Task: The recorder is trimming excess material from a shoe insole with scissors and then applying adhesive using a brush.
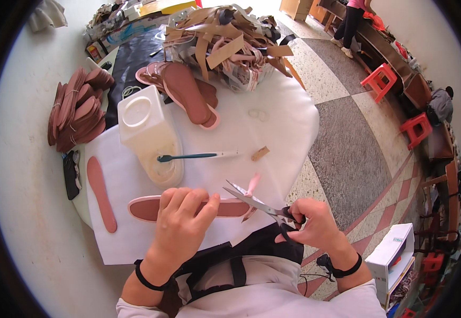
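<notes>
- The left hand (181,222), at lower centre of the frame, lies curled with its fingers pressed down over a pink-edged brown insole (151,208). It pins the piece flat on the white sheet (272,122), probably so that the insole keeps from sliding while its end is trimmed.
- The right hand (315,225), lower right of centre, is closed through the black loops of a pair of scissors (259,205). The blades stand parted and point toward upper left, right at the insole's right end.
- A thin pink strip (252,185) curls up just beside the blades, seemingly offcut from the rim.
- Just above the hands, at frame centre, a teal-handled brush (188,157) rests across the mouth of a cut-open white plastic jug (148,132), a spot that keeps its wet tip off the sheet.
- A loose brown insole (101,193) lies to the left of the left hand, apart from it.
- Further out, in the upper left, bundled brown soles (79,108) sit stacked at the table edge.
- At upper centre are finished sandals (185,93), and beyond them a heap of tan straps (225,40), all within reach.
</notes>
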Motion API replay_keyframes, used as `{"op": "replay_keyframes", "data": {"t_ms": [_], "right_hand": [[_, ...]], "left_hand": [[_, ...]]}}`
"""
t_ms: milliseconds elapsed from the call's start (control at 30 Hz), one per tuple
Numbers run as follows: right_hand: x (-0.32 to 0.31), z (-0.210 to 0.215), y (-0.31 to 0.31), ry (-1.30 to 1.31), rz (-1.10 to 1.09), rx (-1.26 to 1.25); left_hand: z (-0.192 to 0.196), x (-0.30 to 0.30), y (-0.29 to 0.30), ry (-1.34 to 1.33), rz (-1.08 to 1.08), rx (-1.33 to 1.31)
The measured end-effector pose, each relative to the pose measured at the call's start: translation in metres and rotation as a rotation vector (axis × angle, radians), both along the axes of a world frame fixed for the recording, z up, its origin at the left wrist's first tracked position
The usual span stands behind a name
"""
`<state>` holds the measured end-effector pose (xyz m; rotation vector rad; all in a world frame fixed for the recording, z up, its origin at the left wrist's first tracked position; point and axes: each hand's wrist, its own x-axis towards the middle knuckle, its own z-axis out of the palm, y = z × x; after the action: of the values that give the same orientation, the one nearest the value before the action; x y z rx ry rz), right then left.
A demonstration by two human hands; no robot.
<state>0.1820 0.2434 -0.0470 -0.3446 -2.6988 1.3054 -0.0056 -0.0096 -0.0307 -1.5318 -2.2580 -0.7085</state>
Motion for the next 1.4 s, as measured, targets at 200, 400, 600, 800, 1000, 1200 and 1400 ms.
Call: {"op": "replay_keyframes", "data": {"t_ms": [200,400,600,800,1000,1200,1400], "right_hand": [[-0.005,0.007,0.002,0.035,0.077,0.034],[0.000,0.002,0.004,0.008,0.050,-0.039],[0.001,-0.004,0.001,0.009,0.025,-0.044],[-0.002,-0.001,0.004,-0.025,0.035,-0.042],[-0.010,0.009,0.004,-0.035,0.098,-0.045],[-0.006,0.007,0.006,-0.119,0.077,-0.109],[-0.007,0.001,0.006,-0.050,0.066,-0.107]], "left_hand": [[0.001,0.000,0.000,0.020,-0.027,0.005],[0.001,0.002,0.002,0.027,-0.015,0.038],[-0.005,0.004,0.001,0.014,-0.004,0.038],[-0.004,0.002,0.000,0.024,-0.015,0.013],[0.000,0.003,0.002,-0.025,-0.056,0.036],[-0.006,0.002,0.002,-0.022,-0.063,0.058],[-0.006,0.004,0.001,-0.020,-0.053,0.036]]}}
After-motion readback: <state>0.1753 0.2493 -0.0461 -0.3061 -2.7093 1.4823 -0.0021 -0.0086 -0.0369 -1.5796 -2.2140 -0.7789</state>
